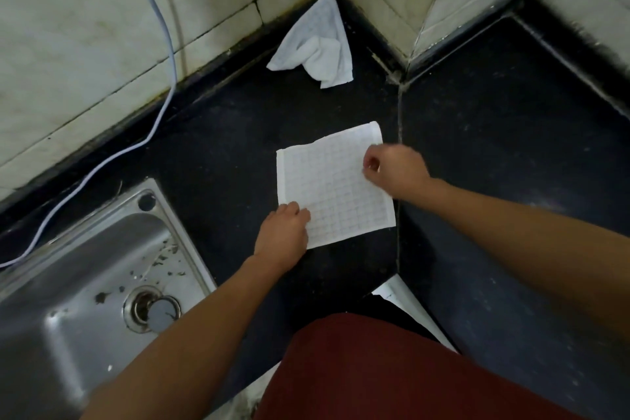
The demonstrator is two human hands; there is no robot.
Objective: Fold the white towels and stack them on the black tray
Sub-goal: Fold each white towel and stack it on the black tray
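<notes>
White: one flat towel [335, 187], one crumpled towel [315, 44]

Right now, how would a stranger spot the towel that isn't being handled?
Find the corner where the tiled walls meet behind the black counter. The crumpled towel lies there, against the wall. Unlike the flat towel nearer the person, it is bunched up, with no hand on it.

Home kitchen: steel sink [78, 283] w/ drain, black counter [494, 147], tiled wall [85, 27].
</notes>
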